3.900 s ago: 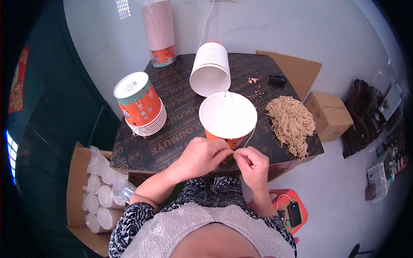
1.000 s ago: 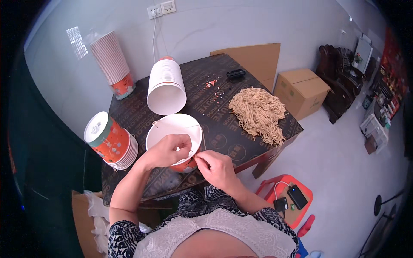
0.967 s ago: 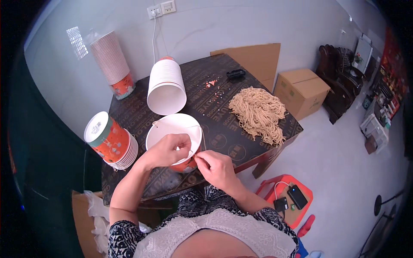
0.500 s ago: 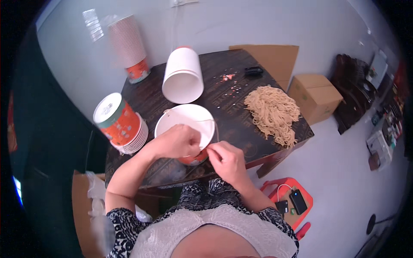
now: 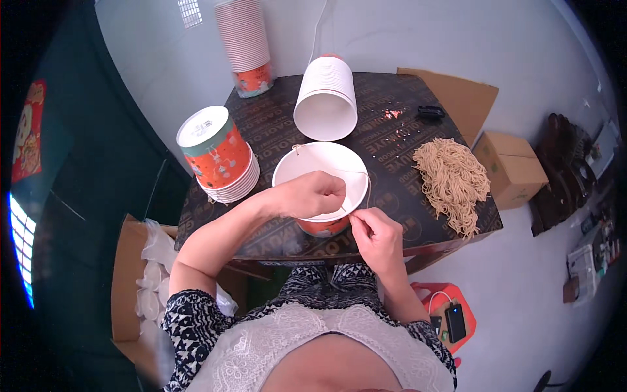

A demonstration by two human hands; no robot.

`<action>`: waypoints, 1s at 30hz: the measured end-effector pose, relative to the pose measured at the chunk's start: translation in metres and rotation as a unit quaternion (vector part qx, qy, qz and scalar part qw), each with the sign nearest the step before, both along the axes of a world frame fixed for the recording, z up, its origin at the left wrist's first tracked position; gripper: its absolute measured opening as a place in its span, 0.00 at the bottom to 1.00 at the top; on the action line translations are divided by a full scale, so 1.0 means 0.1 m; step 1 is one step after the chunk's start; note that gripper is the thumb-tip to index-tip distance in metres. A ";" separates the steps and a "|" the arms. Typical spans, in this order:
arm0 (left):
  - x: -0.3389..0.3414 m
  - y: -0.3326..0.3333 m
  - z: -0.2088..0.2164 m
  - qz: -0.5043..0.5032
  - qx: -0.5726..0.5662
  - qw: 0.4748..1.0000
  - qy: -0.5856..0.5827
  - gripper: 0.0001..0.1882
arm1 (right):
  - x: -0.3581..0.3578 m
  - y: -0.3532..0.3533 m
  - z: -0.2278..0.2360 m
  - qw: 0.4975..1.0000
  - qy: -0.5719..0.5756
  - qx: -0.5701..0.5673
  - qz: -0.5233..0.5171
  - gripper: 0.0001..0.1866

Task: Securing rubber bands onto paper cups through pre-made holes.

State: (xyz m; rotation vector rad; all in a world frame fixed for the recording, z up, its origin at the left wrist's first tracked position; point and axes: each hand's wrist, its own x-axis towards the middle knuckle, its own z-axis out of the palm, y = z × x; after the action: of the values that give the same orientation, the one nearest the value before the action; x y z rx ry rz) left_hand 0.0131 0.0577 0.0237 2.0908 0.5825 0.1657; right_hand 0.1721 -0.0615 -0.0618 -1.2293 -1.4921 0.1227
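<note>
Since half a second ago, both hands are sitting a little lower against the paper bowl [image 5: 326, 171], which is standing at the near edge of the dark table [image 5: 398, 140]. Left hand [image 5: 312, 194] is lying curled over the bowl's near rim, pinching a thin string [image 5: 363, 176]. Right hand [image 5: 377, 235] is just below the bowl, fingertips pinched on the same string. Right of the bowl is lying a pile of strings [image 5: 452, 179]; behind it, a tipped stack of white bowls [image 5: 326, 98]; left of it, an orange stack [image 5: 217, 157].
</note>
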 end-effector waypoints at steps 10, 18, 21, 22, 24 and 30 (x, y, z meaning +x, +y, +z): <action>0.00 -0.17 -0.02 0.018 0.100 0.993 -0.057 0.06 | -0.01 -0.02 0.06 0.999 0.036 -0.035 0.018 0.03; 0.07 -0.14 -0.15 0.027 -0.077 0.984 -0.155 0.02 | -0.01 0.01 0.03 0.999 0.032 -0.014 0.037 0.02; 0.07 -0.11 -0.08 0.048 -0.127 0.986 -0.100 0.03 | 0.02 0.00 0.02 0.998 0.029 -0.022 0.055 0.03; 0.08 -0.10 -0.07 0.047 -0.127 0.986 -0.100 0.03 | 0.04 -0.01 0.06 0.998 0.028 -0.022 0.054 0.03; 0.07 -0.08 -0.07 0.038 -0.137 0.985 -0.097 0.03 | 0.12 -0.04 0.22 0.995 0.037 -0.056 0.075 0.04; 0.06 -0.07 -0.01 0.041 -0.189 0.976 -0.104 0.04 | 0.35 -0.06 0.48 0.995 -0.014 -0.010 0.095 0.10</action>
State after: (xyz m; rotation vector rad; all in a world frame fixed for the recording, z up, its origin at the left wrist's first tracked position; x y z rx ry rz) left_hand 0.0189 0.0506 0.0222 1.6586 0.5269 0.2927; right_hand 0.2068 -0.0671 -0.0134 -1.1058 -1.6342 0.2491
